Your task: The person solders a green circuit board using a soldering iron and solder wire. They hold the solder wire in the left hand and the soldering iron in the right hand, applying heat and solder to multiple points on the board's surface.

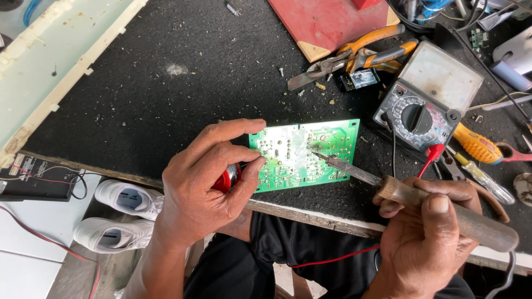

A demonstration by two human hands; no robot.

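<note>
1. My left hand [202,182] pinched a small red solder spool [227,178] and touched the left edge of the green circuit board [303,155].
2. My right hand [429,232] gripped the soldering iron [421,199] firmly, its tip resting on the board's middle.
3. The board lay flat on the black bench [166,99], near its front edge.
4. A multimeter [426,99] sat to the far right, with orange-handled pliers [354,55] beyond.

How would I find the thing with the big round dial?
Look right of the green circuit board on the black table. There sits a grey meter, beside orange pliers. Only it has a round black knob and a pale window.
</note>
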